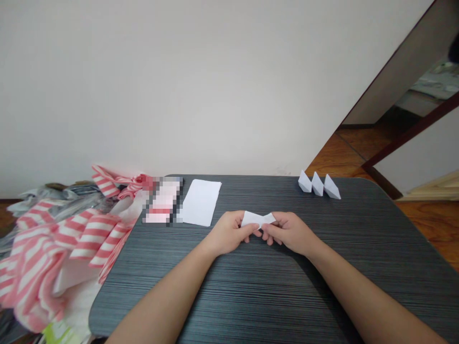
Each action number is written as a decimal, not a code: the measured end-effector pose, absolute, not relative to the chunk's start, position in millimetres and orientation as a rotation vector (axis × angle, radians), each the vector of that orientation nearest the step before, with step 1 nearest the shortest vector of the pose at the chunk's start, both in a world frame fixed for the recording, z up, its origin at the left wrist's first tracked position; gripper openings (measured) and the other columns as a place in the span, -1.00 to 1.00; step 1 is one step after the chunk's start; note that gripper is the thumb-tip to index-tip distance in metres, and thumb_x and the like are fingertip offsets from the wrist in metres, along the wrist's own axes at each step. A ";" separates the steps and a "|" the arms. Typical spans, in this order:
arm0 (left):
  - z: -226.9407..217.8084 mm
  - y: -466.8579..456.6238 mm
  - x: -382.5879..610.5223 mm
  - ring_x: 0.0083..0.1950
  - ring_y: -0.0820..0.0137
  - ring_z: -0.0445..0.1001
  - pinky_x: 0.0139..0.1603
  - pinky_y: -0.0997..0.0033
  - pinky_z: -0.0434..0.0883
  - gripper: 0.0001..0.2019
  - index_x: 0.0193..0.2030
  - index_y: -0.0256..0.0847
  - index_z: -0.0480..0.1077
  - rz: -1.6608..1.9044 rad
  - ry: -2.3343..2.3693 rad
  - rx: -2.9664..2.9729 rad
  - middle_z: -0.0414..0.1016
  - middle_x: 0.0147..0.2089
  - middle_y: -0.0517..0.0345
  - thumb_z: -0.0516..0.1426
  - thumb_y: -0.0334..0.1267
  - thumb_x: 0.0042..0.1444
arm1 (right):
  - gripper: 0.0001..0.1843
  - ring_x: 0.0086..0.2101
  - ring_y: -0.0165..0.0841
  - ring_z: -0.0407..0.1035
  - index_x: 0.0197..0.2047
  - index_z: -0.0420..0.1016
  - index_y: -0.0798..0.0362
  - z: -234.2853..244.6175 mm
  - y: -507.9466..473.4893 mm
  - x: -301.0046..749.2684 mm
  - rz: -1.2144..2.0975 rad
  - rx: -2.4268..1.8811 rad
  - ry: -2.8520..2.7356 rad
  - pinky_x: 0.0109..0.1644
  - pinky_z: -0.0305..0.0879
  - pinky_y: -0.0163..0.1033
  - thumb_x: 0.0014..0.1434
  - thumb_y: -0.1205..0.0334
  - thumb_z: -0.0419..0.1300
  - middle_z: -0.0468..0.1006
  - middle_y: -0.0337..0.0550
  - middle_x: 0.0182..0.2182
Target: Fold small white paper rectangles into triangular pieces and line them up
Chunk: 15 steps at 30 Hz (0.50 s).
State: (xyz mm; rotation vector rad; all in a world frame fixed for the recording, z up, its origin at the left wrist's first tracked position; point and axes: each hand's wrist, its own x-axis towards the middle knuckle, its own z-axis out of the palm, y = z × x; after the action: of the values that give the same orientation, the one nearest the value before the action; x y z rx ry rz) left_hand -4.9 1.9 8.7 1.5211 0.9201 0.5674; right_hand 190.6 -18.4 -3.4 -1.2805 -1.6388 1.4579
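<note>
Between my two hands is a small piece of folded white paper (253, 218), held just above the dark table (247, 296). My left hand (229, 233) pinches its left end, thumb on the near side. On the right end, my right hand (289, 232) is closed with its thumb close to the left one. The paper bends to a dip in the middle, and the fingers cover its lower part. A stack of blank white paper (201, 202) lies beyond my left hand. Three folded paper boats (317, 184) stand in a row at the far right.
Left of the paper stack lies a blurred-out flat item (163, 200). Red-and-white striped cloth (53, 243) is heaped beside the table's left edge. A white wall (172, 86) rises behind the table, and wooden floor (435, 224) shows on the right.
</note>
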 end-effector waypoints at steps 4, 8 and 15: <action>8.0 1.8 -3.4 -0.48 0.52 0.37 -0.45 0.54 0.32 -0.81 -0.29 -0.32 0.43 0.581 0.898 1.504 0.53 -0.32 0.06 0.11 -0.21 0.08 | -0.76 -0.59 -0.45 0.37 -0.41 0.45 0.11 -3.0 -18.1 191.5 1.403 -1.291 -1.653 -0.60 0.16 -0.39 0.17 0.13 0.13 0.51 -0.19 -0.59; 5.4 2.6 -3.4 -0.43 0.51 0.39 -0.42 0.55 0.34 -0.84 -0.26 -0.30 0.44 0.588 0.858 1.507 0.53 -0.32 0.08 0.11 -0.27 0.07 | -0.75 -0.62 -0.46 0.35 -0.47 0.40 0.10 -2.7 -17.0 192.7 1.371 -1.299 -1.612 -0.59 0.17 -0.38 0.16 0.14 0.14 0.51 -0.21 -0.61; 9.3 2.7 -6.1 -0.44 0.53 0.37 -0.42 0.55 0.34 -0.81 -0.32 -0.31 0.47 0.551 0.813 1.563 0.52 -0.35 0.09 0.04 -0.31 0.13 | -0.79 -0.61 -0.46 0.35 -0.44 0.43 0.12 -4.0 -17.6 191.3 1.443 -1.278 -1.596 -0.63 0.12 -0.39 0.15 0.18 0.15 0.52 -0.18 -0.56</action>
State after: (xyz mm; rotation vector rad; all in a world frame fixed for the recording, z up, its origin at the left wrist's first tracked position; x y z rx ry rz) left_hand -6.1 2.7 9.3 1.5627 0.8133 0.5506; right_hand 191.3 -17.6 -4.0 -1.2783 -1.5964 1.4428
